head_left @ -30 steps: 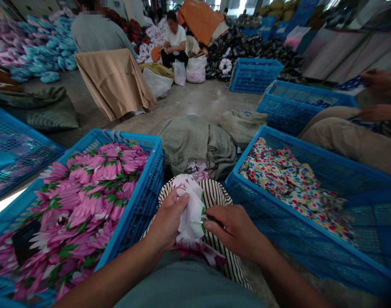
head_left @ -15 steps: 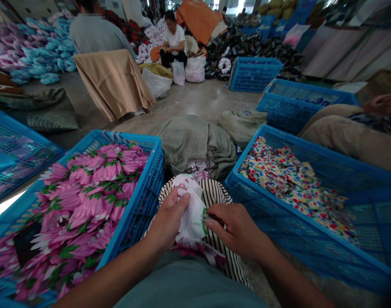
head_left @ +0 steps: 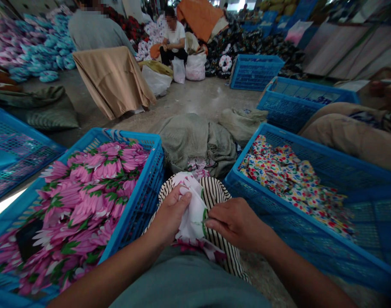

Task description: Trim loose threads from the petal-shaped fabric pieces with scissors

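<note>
A white fabric piece [head_left: 191, 209] with pink and green print lies across my lap, over black-and-white striped cloth [head_left: 217, 192]. My left hand [head_left: 171, 214] is closed on its left side, thumb pressed on top against the fingers. At the green edge of the same piece, my right hand [head_left: 238, 224] is closed in a pinch. A thin, pointed thing seems to stick out from its fingertips onto the fabric; what it is cannot be made out. More pink-printed fabric shows below the hands and just beyond my knees.
On the left stands a blue crate [head_left: 156, 143] of pink petal-shaped fabric pieces [head_left: 95, 184] with a dark flat object [head_left: 28, 239] on them. Another blue crate [head_left: 262, 130] at right holds colourful dotted pieces [head_left: 288, 179]. Ahead are sacking [head_left: 189, 137], a draped chair [head_left: 111, 81] and seated people.
My right hand has shifted very slightly, still pinching at the green edge. My left hand keeps its hold on the fabric. At far right, another person's hands have moved.
</note>
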A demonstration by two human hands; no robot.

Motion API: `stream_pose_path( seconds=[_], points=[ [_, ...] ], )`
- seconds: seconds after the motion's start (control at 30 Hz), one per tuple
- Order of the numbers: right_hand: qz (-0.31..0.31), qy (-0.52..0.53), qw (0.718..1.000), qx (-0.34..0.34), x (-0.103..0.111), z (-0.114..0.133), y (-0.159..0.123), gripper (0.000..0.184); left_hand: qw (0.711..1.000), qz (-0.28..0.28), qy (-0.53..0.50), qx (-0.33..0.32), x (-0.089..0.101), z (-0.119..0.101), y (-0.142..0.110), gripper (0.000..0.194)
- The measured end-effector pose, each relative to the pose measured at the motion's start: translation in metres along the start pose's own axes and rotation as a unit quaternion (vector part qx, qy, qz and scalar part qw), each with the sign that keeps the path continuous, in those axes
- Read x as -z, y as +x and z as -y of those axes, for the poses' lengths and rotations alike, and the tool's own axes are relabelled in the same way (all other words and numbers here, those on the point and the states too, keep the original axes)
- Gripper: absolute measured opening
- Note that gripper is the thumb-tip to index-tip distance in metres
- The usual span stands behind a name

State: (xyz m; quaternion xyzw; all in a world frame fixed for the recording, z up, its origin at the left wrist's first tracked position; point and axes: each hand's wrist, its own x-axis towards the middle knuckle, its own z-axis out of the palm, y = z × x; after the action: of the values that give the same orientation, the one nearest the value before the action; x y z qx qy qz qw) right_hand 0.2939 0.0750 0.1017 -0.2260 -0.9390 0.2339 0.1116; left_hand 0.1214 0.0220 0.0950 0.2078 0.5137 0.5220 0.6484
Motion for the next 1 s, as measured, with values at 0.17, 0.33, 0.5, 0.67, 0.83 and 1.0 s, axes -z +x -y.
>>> stream_pose_path(
  seconds=[0.17, 0.33, 0.5, 0.67, 0.83, 1.0],
  points=[
    [-0.219, 0.204, 0.952, -0.061, -0.019, -0.012, -0.007, 0.023, 0.999, -0.029, -0.027, 0.014, -0.003, -0.003, 0.001, 0.028],
    [-0.304, 0.426, 0.834, -0.174, -0.051, -0.013, -0.013, 0.026, 0.997, -0.014, -0.075, 0.022, -0.003, -0.001, 0.004, 0.032],
    [-0.167, 0.257, 0.945, -0.115, -0.038, 0.002, -0.012, 0.014, 0.997, 0.001, -0.071, 0.013, -0.005, 0.003, 0.007, 0.031],
    [-0.049, 0.123, 0.984, -0.12, -0.014, 0.01, -0.008, 0.02, 0.999, -0.006, -0.03, -0.017, -0.002, 0.006, 0.005, 0.026],
    [-0.009, 0.071, 0.991, -0.116, -0.01, 0.01, -0.005, 0.026, 0.999, -0.011, 0.004, -0.034, 0.003, 0.009, 0.004, 0.025],
    [-0.005, 0.064, 0.991, -0.121, -0.01, 0.009, -0.006, 0.028, 1.0, -0.016, 0.004, -0.023, 0.001, 0.009, 0.006, 0.023]
  ],
)
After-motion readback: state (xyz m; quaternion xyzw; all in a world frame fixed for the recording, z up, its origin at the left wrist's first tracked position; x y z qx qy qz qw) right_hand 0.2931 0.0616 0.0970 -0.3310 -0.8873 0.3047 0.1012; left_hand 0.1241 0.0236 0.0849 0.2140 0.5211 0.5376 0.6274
